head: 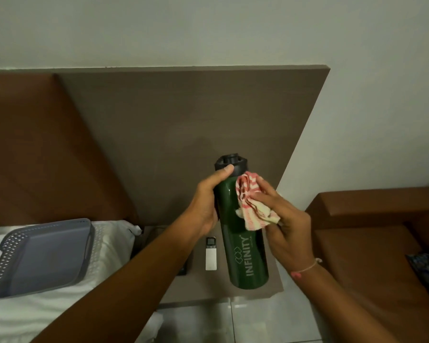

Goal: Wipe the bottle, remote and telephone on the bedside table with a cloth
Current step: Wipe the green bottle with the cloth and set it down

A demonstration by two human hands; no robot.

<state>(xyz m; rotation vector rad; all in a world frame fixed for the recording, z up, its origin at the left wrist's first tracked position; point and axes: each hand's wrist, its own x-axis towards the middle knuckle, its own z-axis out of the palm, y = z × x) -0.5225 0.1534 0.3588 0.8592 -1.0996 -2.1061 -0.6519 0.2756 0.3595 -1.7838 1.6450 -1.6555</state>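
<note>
A dark green bottle (245, 253) with a black cap and white lettering is held up above the bedside table (270, 290). My left hand (208, 199) grips its upper part, thumb just under the cap. My right hand (285, 219) presses a crumpled red-and-white striped cloth (252, 204) against the bottle's right side. A slim white remote (211, 254) lies flat on the table left of the bottle. A dark object (183, 269) shows at the table's left under my left forearm; it is mostly hidden.
A grey perforated tray (40, 253) rests on the white bed at the left. The brown headboard panel (183, 125) rises behind the table. A brown sofa (372, 248) stands to the right. Pale floor tiles (245, 320) lie below the table's front edge.
</note>
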